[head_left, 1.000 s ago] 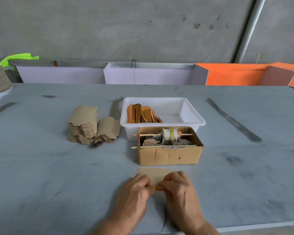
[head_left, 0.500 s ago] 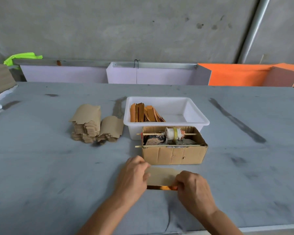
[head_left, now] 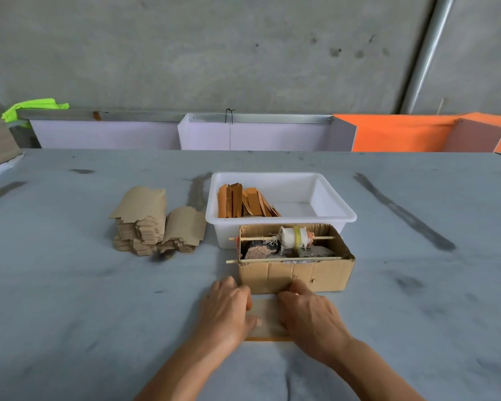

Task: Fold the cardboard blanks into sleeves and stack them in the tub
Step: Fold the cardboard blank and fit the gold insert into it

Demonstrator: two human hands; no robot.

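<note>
A brown cardboard blank (head_left: 265, 316) lies flat on the grey table just in front of a small cardboard box, with an orange edge showing at its near side. My left hand (head_left: 227, 311) presses on its left end and my right hand (head_left: 310, 314) presses on its right end, so most of the blank is hidden. Two piles of unfolded brown blanks (head_left: 154, 224) stand to the left. The white tub (head_left: 342, 211) behind the box holds several folded orange-brown sleeves (head_left: 243, 202) leaning at its left end.
The small open cardboard box (head_left: 295, 273) holds a spool of thread on a stick and other bits, directly beyond my hands. Lilac and orange panels (head_left: 388, 134) run along the table's far edge under a concrete wall. A green cloth (head_left: 35, 107) lies at far left.
The blank went from being pinched near the table's front edge to lying flat closer to the box. Both hands moved forward and now press down on its ends.
</note>
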